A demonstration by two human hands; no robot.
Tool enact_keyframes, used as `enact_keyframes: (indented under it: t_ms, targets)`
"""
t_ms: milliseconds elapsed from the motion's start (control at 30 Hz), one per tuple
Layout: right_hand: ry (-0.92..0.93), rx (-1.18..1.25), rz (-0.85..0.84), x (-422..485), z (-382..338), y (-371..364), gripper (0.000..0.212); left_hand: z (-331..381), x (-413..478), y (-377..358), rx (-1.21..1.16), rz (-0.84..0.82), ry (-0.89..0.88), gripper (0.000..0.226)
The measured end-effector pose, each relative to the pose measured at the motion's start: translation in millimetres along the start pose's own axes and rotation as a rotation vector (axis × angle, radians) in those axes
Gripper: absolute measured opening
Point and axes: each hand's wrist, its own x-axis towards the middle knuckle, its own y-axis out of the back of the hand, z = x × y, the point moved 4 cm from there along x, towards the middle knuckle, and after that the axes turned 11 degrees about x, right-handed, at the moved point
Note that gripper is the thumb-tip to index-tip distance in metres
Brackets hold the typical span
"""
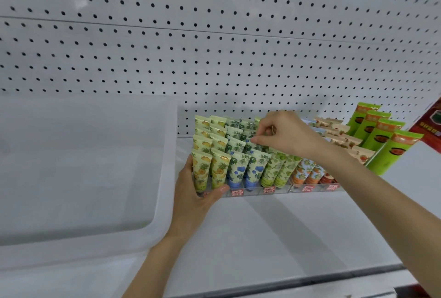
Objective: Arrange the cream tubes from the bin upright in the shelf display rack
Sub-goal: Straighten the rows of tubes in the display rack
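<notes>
Only the head view here, so: the clear acrylic tiered display rack (281, 192) sits on the white shelf (262, 238) against the white pegboard back panel (214, 46), already packed with upright printed cream tubes (202, 168) in colour columns, yellow pineapple ones on the left, then blue-flowered, green, orange; the left hand (191, 199) is wrapped round the rack's front-left corner, thumb along the front lip, I'd guess to stop it sliding while the other one fiddles; the right hand (284, 137) reaches over from the right, thumb and forefinger pinched together on the crimped top of a blue-flowered tube (253, 148) a few rows back, probably seating it straight in its slot; the big translucent white plastic bin (78, 166) stands just left of the rack, and I can't spot any tubes in the part showing, so this looks nearly finished; lime-green sachets (381, 144) lean further right.
</notes>
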Motion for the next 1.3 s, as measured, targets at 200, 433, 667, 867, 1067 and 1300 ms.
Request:
enact_keyframes:
  t_ms: [200,433,667,867,1067,1300]
  targets:
    - [-0.010,-0.023,-0.004,0.8,-2.5,-1.1,0.022,6.2,-0.8,1.5,0.036,0.004,-0.015,0.058]
    - [-0.016,0.042,0.021,7.2,-1.1,13.3,0.020,4.6,-1.0,1.0,0.013,0.017,0.006,0.060]
    - [-0.013,0.049,0.041,21.1,0.9,17.3,0.013,4.9,0.2,1.6,0.003,0.008,-0.003,0.059]
    - [-0.016,-0.003,0.072,21.8,3.2,4.0,0.015,5.1,0.0,1.5,-0.011,0.000,0.002,0.060]
    - [-0.039,-0.026,0.086,23.9,7.2,1.4,0.016,3.4,0.9,1.6,0.007,0.011,0.001,0.060]
    - [-0.061,-0.047,0.085,24.7,5.4,-0.7,0.015,-0.4,3.0,0.3,0.010,0.006,0.007,0.060]
